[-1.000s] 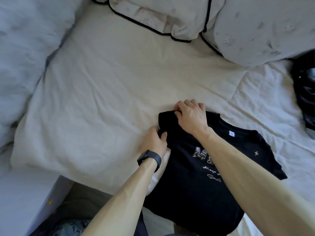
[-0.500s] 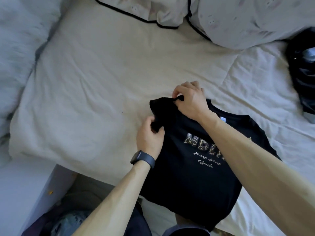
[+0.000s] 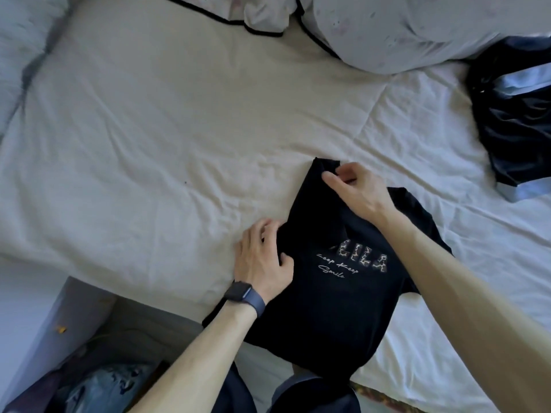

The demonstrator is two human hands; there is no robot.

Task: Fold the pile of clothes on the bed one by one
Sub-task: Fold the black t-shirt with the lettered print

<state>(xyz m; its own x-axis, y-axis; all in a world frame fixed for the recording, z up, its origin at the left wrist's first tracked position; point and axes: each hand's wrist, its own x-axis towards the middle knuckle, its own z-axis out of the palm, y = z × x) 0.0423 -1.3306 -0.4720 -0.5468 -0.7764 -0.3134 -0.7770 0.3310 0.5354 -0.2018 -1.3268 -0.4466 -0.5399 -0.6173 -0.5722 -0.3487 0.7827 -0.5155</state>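
Observation:
A black T-shirt (image 3: 334, 308) with pale lettering on its chest lies on the cream bed sheet (image 3: 167, 150), near the front edge. Its left sleeve is folded over the chest and hides the start of the lettering. My right hand (image 3: 354, 189) pinches the folded sleeve's far corner between thumb and fingers. My left hand (image 3: 262, 257), with a dark watch on the wrist, grips the shirt's left side at the fold, thumb on top of the cloth. The right sleeve lies spread out beyond my right forearm.
A pile of dark, shiny clothes (image 3: 515, 114) sits at the right edge of the bed. Pillows (image 3: 387, 28) with black piping lie along the head end, and a pale duvet (image 3: 21, 40) is bunched at the left. Below the mattress edge, a box (image 3: 89, 368) holds patterned fabric.
The left sleeve has been folded further across the chest and now hides part of the lettering. Both hands have shifted with the fold. The view has moved left.

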